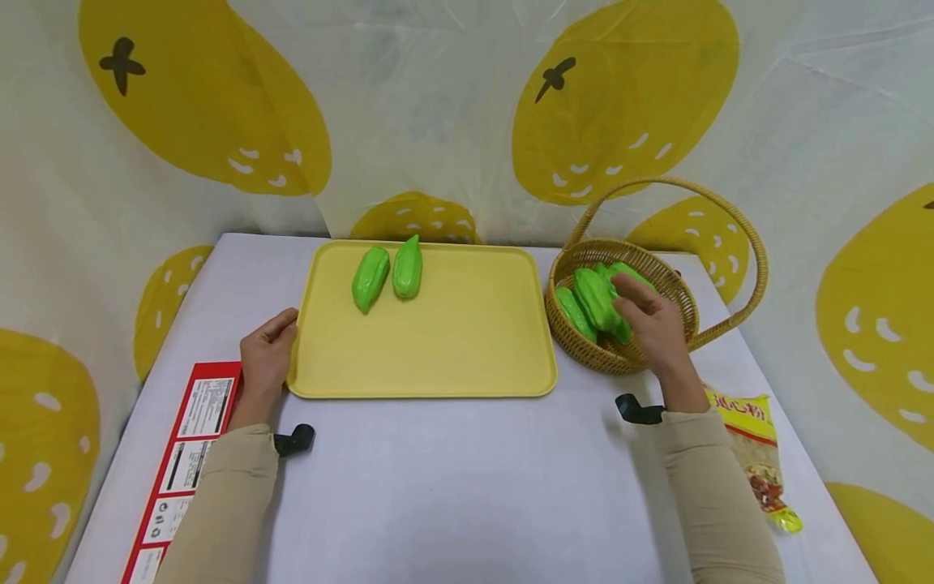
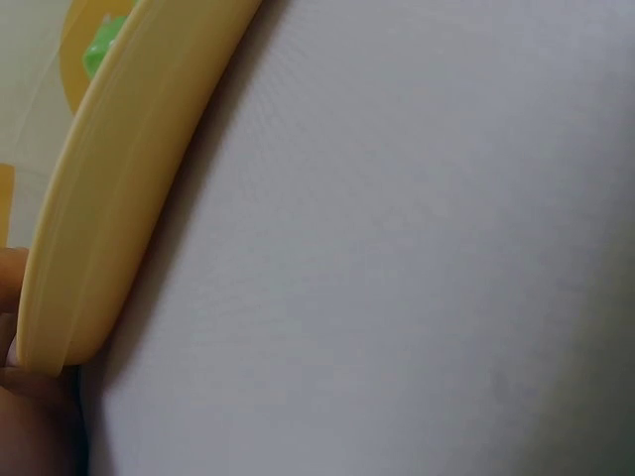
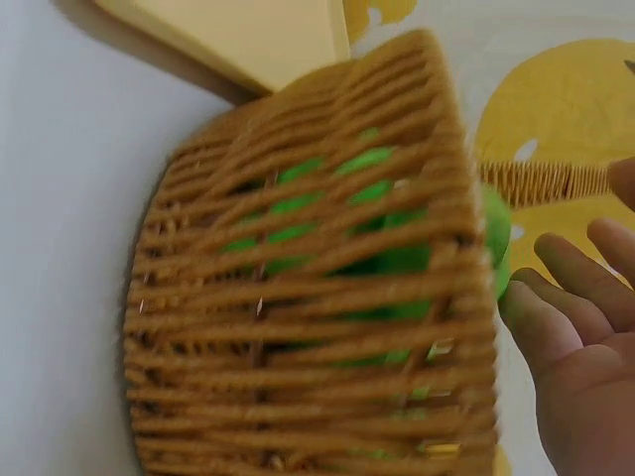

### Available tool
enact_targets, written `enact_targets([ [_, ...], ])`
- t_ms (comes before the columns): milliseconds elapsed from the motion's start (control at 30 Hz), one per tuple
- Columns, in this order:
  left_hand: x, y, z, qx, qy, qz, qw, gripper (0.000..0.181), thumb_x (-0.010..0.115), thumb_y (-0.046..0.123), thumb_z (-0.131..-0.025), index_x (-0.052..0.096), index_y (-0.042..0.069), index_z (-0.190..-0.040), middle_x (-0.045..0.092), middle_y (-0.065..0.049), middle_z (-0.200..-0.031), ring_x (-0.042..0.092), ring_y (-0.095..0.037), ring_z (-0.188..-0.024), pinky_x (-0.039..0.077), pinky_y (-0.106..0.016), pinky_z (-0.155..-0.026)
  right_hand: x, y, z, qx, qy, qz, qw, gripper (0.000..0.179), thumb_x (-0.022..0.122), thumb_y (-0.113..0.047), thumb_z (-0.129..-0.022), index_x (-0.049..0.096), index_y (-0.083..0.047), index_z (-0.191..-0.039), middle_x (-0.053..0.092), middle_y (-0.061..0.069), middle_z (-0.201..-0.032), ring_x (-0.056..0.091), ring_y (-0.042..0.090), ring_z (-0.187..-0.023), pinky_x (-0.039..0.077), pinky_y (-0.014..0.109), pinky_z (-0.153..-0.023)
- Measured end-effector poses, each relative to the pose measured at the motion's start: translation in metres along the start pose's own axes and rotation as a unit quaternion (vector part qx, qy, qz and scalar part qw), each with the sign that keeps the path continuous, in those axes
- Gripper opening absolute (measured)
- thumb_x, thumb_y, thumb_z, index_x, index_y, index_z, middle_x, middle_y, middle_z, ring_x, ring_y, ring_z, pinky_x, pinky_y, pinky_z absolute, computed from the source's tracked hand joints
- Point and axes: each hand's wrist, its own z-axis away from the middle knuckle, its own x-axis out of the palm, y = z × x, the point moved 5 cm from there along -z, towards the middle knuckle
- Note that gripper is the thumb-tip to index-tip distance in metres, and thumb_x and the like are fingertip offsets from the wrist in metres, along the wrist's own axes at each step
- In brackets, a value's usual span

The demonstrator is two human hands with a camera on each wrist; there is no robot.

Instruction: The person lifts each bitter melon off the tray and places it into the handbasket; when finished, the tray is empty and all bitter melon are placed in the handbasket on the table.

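Observation:
My left hand grips the left rim of a yellow tray, and in the left wrist view its fingers lie at the tray's edge. Two glossy, ridged green vegetables rest near the tray's far left corner. Over a round wicker basket on the right, my right hand reaches with bent, spread fingers. Several more green vegetables lie in that basket. In the right wrist view a fingertip is right beside a green vegetable at the basket rim, the thumb standing apart.
The basket's tall handle arches to the right. A yellow-topped food packet lies beside my right forearm. Along the left lies a red and white printed box, partly under my left sleeve. A fruit-patterned curtain hangs behind the white table.

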Motion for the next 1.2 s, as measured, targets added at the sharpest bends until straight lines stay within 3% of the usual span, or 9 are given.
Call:
enact_targets([
  [167,0.000,-0.001,0.000,-0.001,0.002,0.003,1.0000,0.038,0.055,0.018,-0.106,0.060,0.018,-0.144,0.057,-0.001,-0.150,0.051,-0.011,-0.141,0.045,-0.028,-0.115,0.010,-0.012,0.001,-0.033,0.004,-0.078,0.9964,0.052,0.066,-0.021,-0.101,0.053,0.000,-0.146,0.064,-0.002,-0.141,0.057,0.004,-0.126,0.047,0.006,-0.097],
  [300,-0.001,-0.002,0.000,-0.001,0.002,0.005,1.0000,0.038,0.055,0.018,-0.106,0.060,0.017,-0.143,0.058,-0.002,-0.150,0.052,-0.011,-0.140,0.046,-0.028,-0.115,0.020,-0.022,0.002,-0.051,-0.003,-0.100,0.9937,0.053,0.065,-0.020,-0.101,0.051,0.002,-0.147,0.065,-0.006,-0.138,0.057,0.001,-0.125,0.047,0.007,-0.098],
  [533,-0.001,-0.004,0.000,-0.002,0.003,0.005,1.0000,0.038,0.055,0.018,-0.106,0.060,0.018,-0.143,0.058,-0.002,-0.150,0.052,-0.011,-0.139,0.047,-0.026,-0.114,0.039,-0.031,0.000,-0.067,-0.026,-0.094,0.9931,0.052,0.061,-0.020,-0.103,0.048,-0.001,-0.150,0.056,0.010,-0.151,0.055,0.011,-0.135,0.046,0.008,-0.103],
  [700,-0.001,-0.004,-0.001,0.000,-0.001,0.010,0.9999,0.038,0.055,0.019,-0.106,0.060,0.018,-0.144,0.057,-0.001,-0.150,0.051,-0.010,-0.140,0.046,-0.027,-0.115,0.057,-0.034,-0.004,-0.059,-0.046,-0.101,0.9921,0.055,0.058,-0.017,-0.104,0.042,0.002,-0.153,0.043,0.024,-0.158,0.045,0.029,-0.147,0.045,0.008,-0.104],
  [800,0.000,-0.004,-0.001,0.005,0.000,0.011,0.9999,0.038,0.055,0.019,-0.106,0.060,0.017,-0.143,0.058,-0.002,-0.150,0.052,-0.010,-0.139,0.046,-0.028,-0.115,0.067,-0.036,-0.006,-0.055,-0.054,-0.120,0.9897,0.055,0.057,-0.014,-0.104,0.040,0.004,-0.153,0.040,0.026,-0.159,0.038,0.037,-0.149,0.045,0.008,-0.104],
  [1200,-0.001,0.000,-0.001,0.024,0.006,0.009,0.9997,0.037,0.057,0.016,-0.105,0.062,0.014,-0.141,0.060,-0.004,-0.147,0.054,-0.011,-0.137,0.047,-0.026,-0.113,0.100,-0.038,-0.010,-0.034,-0.064,-0.160,0.9845,0.056,0.058,-0.010,-0.103,0.040,-0.001,-0.155,0.044,0.021,-0.159,0.043,0.035,-0.147,0.048,0.013,-0.105],
])
